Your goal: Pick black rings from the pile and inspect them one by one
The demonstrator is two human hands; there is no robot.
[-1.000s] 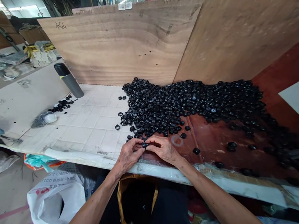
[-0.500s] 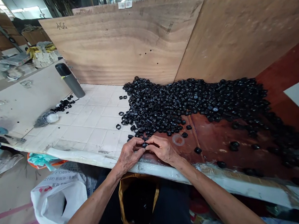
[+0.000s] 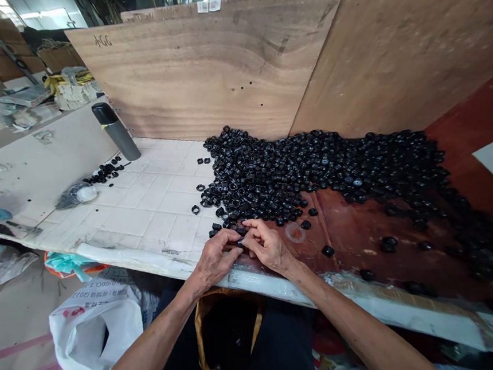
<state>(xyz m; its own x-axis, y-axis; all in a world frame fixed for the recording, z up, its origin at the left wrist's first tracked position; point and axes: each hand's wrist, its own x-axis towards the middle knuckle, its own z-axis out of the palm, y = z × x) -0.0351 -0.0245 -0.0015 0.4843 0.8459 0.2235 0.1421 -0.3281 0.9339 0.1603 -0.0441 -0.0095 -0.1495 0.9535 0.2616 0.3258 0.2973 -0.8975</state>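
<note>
My left hand (image 3: 215, 259) is closed in a pinch at the front edge of the table. Between its fingertips sits a small black plastic part (image 3: 240, 242), mostly covered by the fingers. From the other side my right hand (image 3: 270, 247) meets it, thumb and fingertips bent around the same part. Just beyond both hands lies a large pile of black plastic rings and caps (image 3: 266, 171). A few loose rings (image 3: 196, 209) are scattered left of the pile.
Behind the pile stands a plywood board (image 3: 219, 72). A grey bottle (image 3: 116, 133) is at the back left, near a small heap of black parts (image 3: 105, 172) and a plastic bag (image 3: 72, 195). An open yellow-rimmed bag (image 3: 204, 350) hangs below the table edge.
My right index finger has lifted a little and spread away from the left fingertips. The hands otherwise stay in nearly the same place around the small part.
</note>
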